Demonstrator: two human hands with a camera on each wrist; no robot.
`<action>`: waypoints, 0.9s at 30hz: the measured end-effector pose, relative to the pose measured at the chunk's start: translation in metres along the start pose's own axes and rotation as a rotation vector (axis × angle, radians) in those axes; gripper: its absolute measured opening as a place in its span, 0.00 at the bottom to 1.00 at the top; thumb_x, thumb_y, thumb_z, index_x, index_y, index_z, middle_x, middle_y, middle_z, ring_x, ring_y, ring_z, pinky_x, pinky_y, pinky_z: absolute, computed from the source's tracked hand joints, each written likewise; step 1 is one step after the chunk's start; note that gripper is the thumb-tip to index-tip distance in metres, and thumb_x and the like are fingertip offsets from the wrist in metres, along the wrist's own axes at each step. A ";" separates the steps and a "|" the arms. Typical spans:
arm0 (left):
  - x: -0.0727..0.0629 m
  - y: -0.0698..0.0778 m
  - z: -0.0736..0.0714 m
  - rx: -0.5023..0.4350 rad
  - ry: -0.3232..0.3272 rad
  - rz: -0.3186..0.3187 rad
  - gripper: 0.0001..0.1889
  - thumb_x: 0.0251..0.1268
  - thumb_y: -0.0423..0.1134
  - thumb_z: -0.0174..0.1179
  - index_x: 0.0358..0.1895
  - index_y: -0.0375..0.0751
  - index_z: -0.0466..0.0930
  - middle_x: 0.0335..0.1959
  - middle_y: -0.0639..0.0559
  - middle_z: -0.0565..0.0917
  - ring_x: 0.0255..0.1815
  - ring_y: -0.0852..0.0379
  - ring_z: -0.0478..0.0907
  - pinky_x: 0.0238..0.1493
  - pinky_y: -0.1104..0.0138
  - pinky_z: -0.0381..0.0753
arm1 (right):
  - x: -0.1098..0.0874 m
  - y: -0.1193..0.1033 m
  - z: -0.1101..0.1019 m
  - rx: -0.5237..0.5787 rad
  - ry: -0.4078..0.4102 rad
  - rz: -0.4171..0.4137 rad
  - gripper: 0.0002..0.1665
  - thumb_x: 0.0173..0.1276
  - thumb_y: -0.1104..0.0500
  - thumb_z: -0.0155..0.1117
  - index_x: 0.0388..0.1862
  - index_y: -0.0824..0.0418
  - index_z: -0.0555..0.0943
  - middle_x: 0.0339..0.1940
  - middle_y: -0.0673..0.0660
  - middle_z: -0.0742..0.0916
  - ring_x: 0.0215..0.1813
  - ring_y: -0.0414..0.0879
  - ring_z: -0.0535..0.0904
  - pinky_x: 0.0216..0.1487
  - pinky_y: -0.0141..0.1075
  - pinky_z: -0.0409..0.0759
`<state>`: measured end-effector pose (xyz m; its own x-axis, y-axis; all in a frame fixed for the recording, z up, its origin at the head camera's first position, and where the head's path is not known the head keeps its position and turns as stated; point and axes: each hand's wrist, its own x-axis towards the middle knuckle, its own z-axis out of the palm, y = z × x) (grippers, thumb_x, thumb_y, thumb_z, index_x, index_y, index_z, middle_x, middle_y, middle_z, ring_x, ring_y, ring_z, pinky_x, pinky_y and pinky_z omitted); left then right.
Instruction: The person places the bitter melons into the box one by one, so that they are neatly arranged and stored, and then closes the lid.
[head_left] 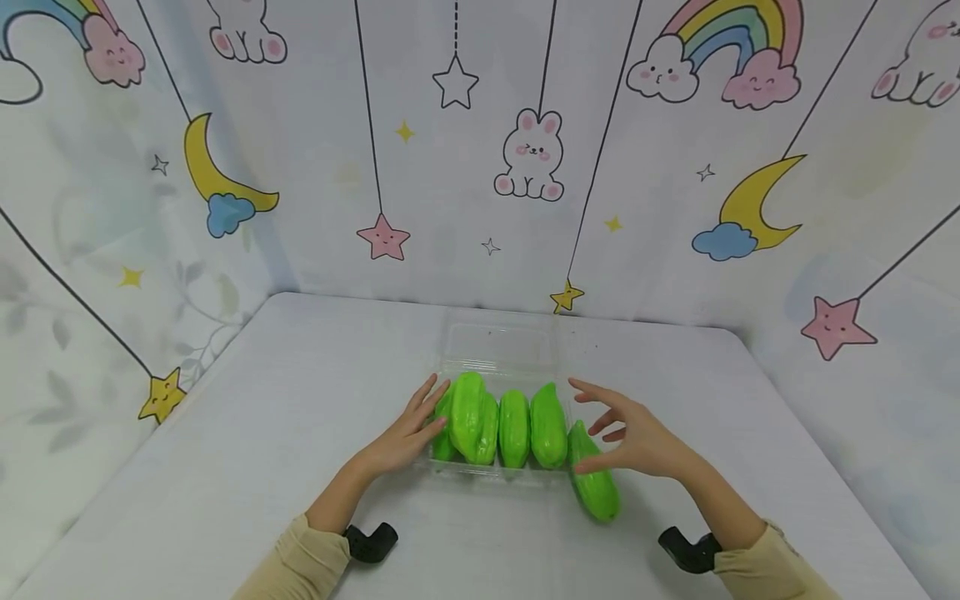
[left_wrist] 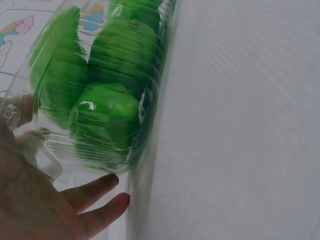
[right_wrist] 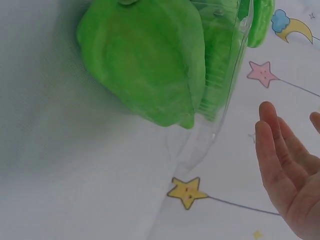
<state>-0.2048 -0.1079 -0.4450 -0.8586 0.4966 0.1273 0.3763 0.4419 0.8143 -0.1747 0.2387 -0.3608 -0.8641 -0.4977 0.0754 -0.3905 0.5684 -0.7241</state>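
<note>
A clear plastic box [head_left: 480, 472] holds several bright green ridged fruits [head_left: 514, 429] that look like star fruit; one lies on top of the others at the left. My left hand [head_left: 408, 433] rests against the box's left side with fingers extended, as the left wrist view also shows with the fruits [left_wrist: 102, 117] behind the clear wall. Outside the box, by its right front corner, lies a loose star fruit [head_left: 600, 497]. Over it my right hand [head_left: 637, 437] hovers with fingers spread and slightly bent, holding nothing. The right wrist view shows that hand [right_wrist: 295, 175] apart from the fruit [right_wrist: 145, 60].
The box's clear lid [head_left: 498, 343] lies folded back behind it on the white tabletop [head_left: 337, 350]. A printed curtain [head_left: 450, 167] with stars, moons and rabbits stands behind and at the sides. Black wrist mounts [head_left: 371, 543] sit at both sleeves.
</note>
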 end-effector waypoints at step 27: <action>0.000 0.001 0.000 -0.006 -0.007 -0.002 0.30 0.74 0.46 0.40 0.73 0.48 0.40 0.73 0.44 0.33 0.72 0.42 0.34 0.63 0.43 0.50 | -0.022 0.028 -0.008 0.009 -0.004 0.012 0.58 0.41 0.49 0.78 0.71 0.52 0.58 0.62 0.61 0.70 0.45 0.56 0.77 0.41 0.43 0.78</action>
<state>-0.2044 -0.1074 -0.4437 -0.8567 0.5013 0.1218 0.3727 0.4382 0.8180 -0.1692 0.2703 -0.3771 -0.8673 -0.4936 0.0637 -0.3773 0.5686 -0.7310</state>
